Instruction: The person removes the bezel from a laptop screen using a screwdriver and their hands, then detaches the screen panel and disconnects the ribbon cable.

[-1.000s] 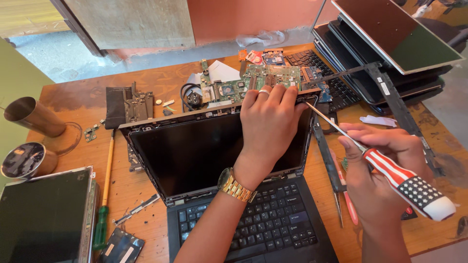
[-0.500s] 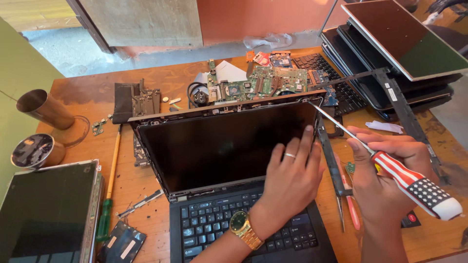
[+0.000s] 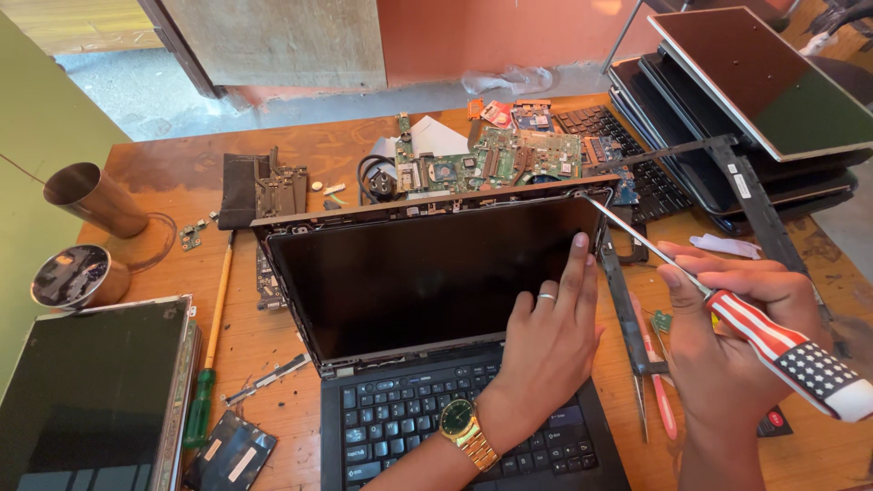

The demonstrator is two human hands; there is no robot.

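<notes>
Left hand (image 3: 546, 350) flat, fingers spread open on laptop screen (image 3: 427, 273) mid-table. Right hand (image 3: 727, 336) fingers closed around striped screwdriver (image 3: 773, 341), tip at screen's upper right corner.

Glossy black glass on the laptop screen (image 3: 427, 273) under the left hand (image 3: 546, 350), matt plastic keys (image 3: 409, 427) below its gold metal watch (image 3: 466, 427). The right hand (image 3: 727, 336) grips a screwdriver (image 3: 782, 350) with a shiny steel shaft and smooth plastic handle. Worn, scuffed wooden table (image 3: 273, 373) left of both hands.
</notes>
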